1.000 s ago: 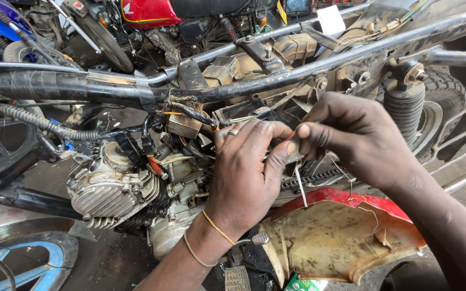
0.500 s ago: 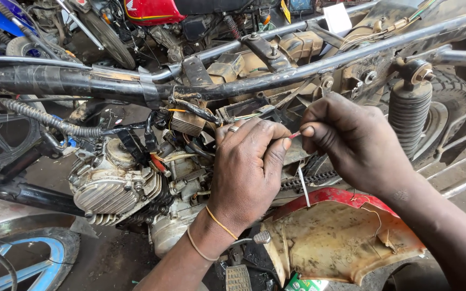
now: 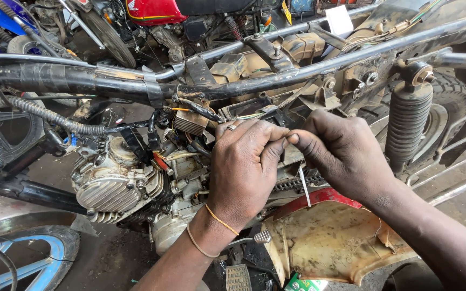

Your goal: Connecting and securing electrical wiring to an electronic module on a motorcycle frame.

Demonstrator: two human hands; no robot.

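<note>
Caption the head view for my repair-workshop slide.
Left hand and right hand pinch a thin white wire beside a stripped motorcycle's engine.

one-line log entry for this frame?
left hand: pinching thin white wire | right hand: pinching same wire | site: motorcycle frame, beside engine

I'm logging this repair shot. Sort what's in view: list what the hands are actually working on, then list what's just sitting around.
In hand:
left hand
right hand
thin white wire hanging below the pinched fingertips
stripped motorcycle frame with its wiring

Just about:
engine
rear shock spring
red motorcycle behind
blue wheel rim
mud-caked fender
</note>
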